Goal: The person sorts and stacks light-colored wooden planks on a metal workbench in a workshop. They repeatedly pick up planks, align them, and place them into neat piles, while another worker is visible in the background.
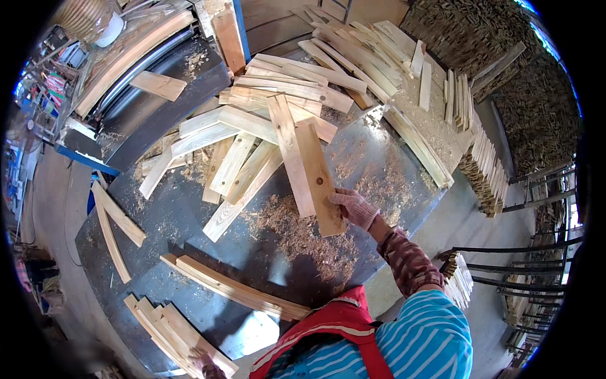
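My right hand (355,207), in a pale knitted glove, is closed on the near end of a wooden board (320,180) with dark knots. The board is tilted, its far end by the heap of boards. Close along its left side lies a paler board (291,155). At the lower left, my left hand (203,360) rests on the near end of a small stack of boards (165,331); its fingers look stretched out, though part of the hand is at the picture's edge.
Loose boards (240,161) lie heaped across the dark metal table (170,252), with wood shavings (303,234) among them. Long strips (237,287) lie near the front edge. A machine with a roller (142,69) stands at the far left. Stacked boards (485,170) stand at right.
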Demonstrator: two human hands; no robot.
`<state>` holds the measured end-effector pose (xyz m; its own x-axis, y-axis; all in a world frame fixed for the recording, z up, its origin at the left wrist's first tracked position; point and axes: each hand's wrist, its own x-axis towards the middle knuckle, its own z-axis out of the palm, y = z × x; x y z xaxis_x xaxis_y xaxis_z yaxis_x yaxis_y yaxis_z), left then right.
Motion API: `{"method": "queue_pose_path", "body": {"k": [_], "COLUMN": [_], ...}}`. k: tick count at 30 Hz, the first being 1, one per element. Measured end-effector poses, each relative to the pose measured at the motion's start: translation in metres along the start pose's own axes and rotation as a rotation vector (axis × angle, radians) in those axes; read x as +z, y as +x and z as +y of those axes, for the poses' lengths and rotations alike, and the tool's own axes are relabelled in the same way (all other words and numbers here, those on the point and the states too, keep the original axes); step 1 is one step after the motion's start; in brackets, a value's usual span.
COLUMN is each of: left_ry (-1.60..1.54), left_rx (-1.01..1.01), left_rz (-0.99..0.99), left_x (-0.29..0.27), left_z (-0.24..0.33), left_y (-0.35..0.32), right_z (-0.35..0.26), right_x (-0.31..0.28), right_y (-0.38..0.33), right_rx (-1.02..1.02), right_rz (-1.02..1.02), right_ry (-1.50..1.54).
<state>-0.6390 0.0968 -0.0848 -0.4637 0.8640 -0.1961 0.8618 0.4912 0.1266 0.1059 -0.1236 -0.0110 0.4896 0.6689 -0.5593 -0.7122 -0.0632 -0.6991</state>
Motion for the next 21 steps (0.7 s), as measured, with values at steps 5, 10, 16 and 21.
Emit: {"method": "queue_pose_path", "body": {"k": [5,10,16,21], "left_ry": [-0.732,-1.457,-1.528,-1.613], "left_rx": [0.458,0.301,0.136,0.046], "left_rz": [-0.194,-1.359,-1.443,-1.409], "left_x": [-0.016,-0.056,-0.016,-0.014], "left_z": [0.153,0.364,0.396,0.392], "left_y": [-0.044,-0.213,-0.202,-0.182], "right_z": [0.001,0.086,0.097,0.07], "right_x": [0.057,0.155,0.116,0.05], "right_y": [-0.025,-0.034,0.067,0.108], "right_rx": [0.065,0.099,-0.499,-0.401], "right_rz": [-0.042,-0.478,0.027,0.668], "right_ry": [-0.254,-0.237,-1.712,-1.773]}}
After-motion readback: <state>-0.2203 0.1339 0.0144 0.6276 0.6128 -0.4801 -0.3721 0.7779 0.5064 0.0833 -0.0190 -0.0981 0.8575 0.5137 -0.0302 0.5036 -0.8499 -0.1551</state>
